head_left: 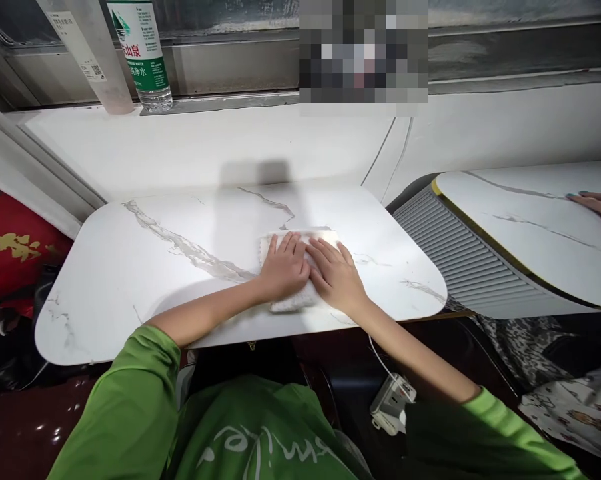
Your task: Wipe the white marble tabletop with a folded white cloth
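The person in green sleeves leans over the white worktop [155, 280]. A small white cloth [291, 304] lies near its front edge, about the middle, folded or bunched; I cannot tell which. Both hands rest on it. The left hand [281, 268] and the right hand [338, 277] lie flat, side by side and touching, with fingers stretched forward. Neither hand clamps anything; the palms only press down.

I judge that the step in hand is pressing or smoothing the cloth against the worktop. To slide it, both palms would need even pressure so that it does not bunch up; to lift it, the fingers would have to curl around an edge.

A bottle [145, 60] stands on the sill, well apart. Another person's hand [597, 205] rests on the next table [520, 220].
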`<state>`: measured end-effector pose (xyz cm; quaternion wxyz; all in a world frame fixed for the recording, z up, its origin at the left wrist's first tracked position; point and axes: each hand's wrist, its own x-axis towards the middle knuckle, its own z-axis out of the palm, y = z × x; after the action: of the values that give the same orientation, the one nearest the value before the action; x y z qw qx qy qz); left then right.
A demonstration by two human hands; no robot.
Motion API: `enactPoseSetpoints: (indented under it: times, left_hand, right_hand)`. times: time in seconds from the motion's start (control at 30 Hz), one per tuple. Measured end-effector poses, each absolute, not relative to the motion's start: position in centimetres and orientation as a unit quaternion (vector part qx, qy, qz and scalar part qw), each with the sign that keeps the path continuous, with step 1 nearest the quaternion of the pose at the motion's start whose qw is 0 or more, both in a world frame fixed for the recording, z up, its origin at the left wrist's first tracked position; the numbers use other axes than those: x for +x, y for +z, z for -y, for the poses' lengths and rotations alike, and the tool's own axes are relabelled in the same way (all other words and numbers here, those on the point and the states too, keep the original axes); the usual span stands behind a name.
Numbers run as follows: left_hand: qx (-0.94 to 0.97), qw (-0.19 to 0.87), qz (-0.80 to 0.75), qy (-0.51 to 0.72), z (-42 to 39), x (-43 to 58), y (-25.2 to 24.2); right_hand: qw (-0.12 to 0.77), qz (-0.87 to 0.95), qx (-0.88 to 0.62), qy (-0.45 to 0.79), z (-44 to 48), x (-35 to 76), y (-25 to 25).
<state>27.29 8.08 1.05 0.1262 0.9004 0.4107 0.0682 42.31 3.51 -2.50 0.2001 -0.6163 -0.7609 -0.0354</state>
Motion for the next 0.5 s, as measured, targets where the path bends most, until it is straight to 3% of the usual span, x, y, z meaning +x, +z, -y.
enactPoseSetpoints:
  times: [0.5]
  left_hand:
    - [0.869, 0.102, -0.474, 0.097, -23.6, 30.3, 0.0]
  right_hand:
    - [0.214, 0.757, -0.617, 0.017, -21.2, 44.7, -2.3]
